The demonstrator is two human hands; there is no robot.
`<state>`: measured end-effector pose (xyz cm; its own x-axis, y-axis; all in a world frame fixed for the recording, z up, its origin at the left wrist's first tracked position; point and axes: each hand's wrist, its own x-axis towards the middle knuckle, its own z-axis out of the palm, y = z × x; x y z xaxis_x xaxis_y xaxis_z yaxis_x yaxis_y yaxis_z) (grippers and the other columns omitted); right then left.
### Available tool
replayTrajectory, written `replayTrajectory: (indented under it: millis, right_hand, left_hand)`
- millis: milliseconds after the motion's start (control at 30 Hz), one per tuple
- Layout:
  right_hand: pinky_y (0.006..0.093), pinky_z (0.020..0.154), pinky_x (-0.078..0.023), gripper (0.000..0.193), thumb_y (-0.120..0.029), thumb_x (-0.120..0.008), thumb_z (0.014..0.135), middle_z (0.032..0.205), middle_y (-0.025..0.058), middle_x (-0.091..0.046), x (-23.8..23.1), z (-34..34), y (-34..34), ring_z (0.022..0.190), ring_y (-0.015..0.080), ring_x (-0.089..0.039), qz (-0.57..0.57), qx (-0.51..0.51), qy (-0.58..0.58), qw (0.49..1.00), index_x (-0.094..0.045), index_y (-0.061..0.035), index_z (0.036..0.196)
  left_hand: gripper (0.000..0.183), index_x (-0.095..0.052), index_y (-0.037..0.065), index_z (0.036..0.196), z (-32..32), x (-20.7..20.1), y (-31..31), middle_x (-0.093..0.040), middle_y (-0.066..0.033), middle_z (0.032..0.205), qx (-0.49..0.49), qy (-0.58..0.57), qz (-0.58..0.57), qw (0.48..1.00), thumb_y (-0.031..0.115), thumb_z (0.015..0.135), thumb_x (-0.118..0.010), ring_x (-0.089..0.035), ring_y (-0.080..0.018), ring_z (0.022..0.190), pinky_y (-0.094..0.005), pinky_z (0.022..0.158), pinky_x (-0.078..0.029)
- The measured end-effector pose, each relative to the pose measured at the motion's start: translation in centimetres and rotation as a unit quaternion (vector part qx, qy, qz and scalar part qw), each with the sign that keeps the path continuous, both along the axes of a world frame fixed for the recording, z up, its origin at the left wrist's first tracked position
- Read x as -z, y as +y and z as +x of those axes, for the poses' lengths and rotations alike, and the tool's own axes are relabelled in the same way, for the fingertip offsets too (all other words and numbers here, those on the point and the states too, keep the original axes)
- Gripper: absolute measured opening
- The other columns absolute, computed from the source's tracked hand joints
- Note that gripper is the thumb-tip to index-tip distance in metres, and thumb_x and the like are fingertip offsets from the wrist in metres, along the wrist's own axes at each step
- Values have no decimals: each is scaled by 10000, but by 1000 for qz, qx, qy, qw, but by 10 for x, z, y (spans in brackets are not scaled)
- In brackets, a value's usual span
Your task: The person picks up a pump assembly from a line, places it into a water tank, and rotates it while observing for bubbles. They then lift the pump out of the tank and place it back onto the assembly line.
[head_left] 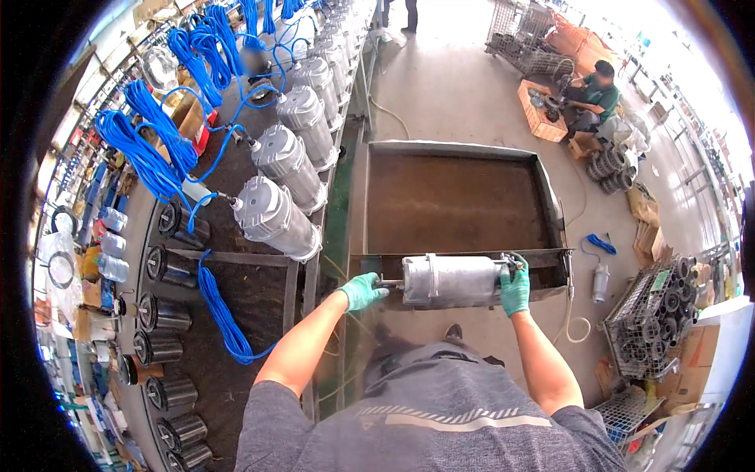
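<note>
A silver cylindrical pump motor (452, 281) lies level between my two hands, over the near edge of a metal tank (464, 148). My left hand (364, 292), in a green glove, is closed round the thin shaft at its left end. My right hand (515, 289), also gloved, grips the right end, by a dark fitting or bit of cable (513, 258). Brown liquid (456, 193) appears to fill the tank. To the left, a row of similar upright motors (275, 216) stands on a bench, with coiled blue cables (149, 149) attached.
Black cylinders (169, 312) line the bench's left side, near a loose blue cable (224, 315). A pale hose (578, 322) hangs at the tank's right. Farther right are a wire basket of parts (649, 315), a small motor (600, 283) on the floor and a seated co-worker (602, 98).
</note>
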<state>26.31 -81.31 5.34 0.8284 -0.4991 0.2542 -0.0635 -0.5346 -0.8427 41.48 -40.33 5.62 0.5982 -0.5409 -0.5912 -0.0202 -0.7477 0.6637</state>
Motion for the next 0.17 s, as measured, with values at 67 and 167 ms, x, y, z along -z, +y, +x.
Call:
replayTrajectory:
  millis: [67, 167]
  right_hand:
    - [342, 1049, -465, 371, -76, -580, 1021, 1330, 120, -562, 2, -1, -3, 1162, 239, -599, -4, -10, 16, 1000, -491, -39, 1380]
    - [346, 1056, -463, 401, -94, -596, 1018, 1357, 122, -551, 3, -1, -3, 1180, 253, -594, 83, -21, 3, 996, -489, -51, 1401]
  left_hand:
    - [523, -684, 14, 1160, 9, -3, -1, -730, -203, 1086, 39, 21, 36, 998, 454, 887, -760, -699, -329, 987, -432, 859, -529]
    - [527, -675, 84, 1257, 14, -30, -9, -734, -220, 1112, 102, -20, 93, 990, 447, 886, -763, -711, -325, 1004, -423, 873, -531]
